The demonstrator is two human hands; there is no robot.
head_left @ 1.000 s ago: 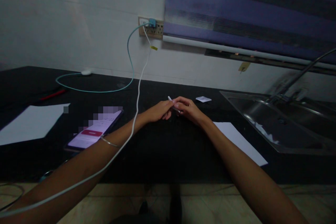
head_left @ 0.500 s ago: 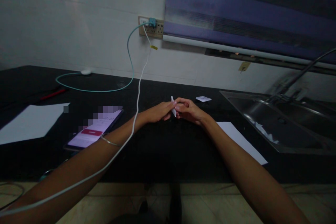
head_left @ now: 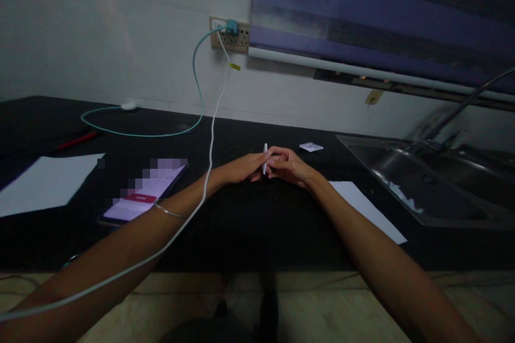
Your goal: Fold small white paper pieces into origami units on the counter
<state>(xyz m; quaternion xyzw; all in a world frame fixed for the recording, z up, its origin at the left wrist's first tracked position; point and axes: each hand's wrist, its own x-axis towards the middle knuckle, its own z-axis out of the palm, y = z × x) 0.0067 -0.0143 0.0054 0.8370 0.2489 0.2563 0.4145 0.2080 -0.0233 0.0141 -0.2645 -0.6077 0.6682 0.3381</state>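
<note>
My left hand [head_left: 240,167] and my right hand [head_left: 286,165] meet above the middle of the black counter [head_left: 249,225]. Between their fingertips they pinch a small folded piece of white paper [head_left: 264,158], which stands nearly upright on edge. Both hands have their fingers closed round it. A thin bangle [head_left: 167,211] circles my left wrist, and a white cable [head_left: 209,171] drapes over my left forearm.
A lit phone [head_left: 144,193] lies left of my arms, a white sheet [head_left: 44,182] farther left. Another white sheet [head_left: 368,211] lies under my right forearm, a small folded paper [head_left: 311,146] behind the hands. A steel sink [head_left: 426,187] is right. A teal cable [head_left: 161,131] runs from the wall socket [head_left: 229,35].
The small folded paper between my fingertips has turned from lying slanted to standing nearly upright. The hands stayed in the same spot.
</note>
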